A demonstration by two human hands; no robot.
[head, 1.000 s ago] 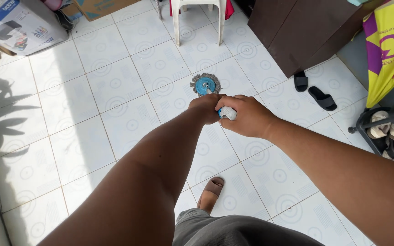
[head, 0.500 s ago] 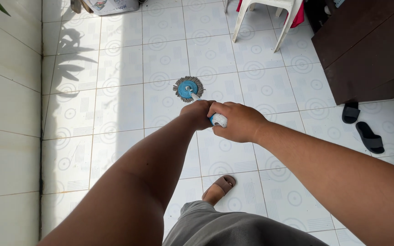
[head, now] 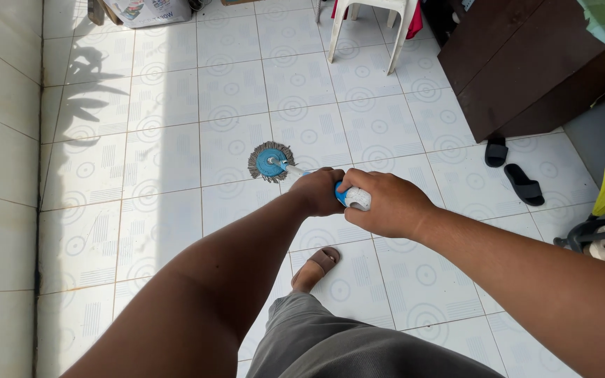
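Both hands (head: 355, 199) gripping mop handle (head: 356, 198), mop head (head: 271, 162) on tile floor (head: 162, 168)

sunlit white patterned tile floor (head: 162, 168), tiled wall (head: 1, 140) left, white plastic chair (head: 369, 24) and dark wooden cabinet (head: 519, 63) beyond.

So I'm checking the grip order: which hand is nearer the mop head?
Left. The left hand grips the mop handle closer to the mop head; the right hand sits behind, at the handle's end.
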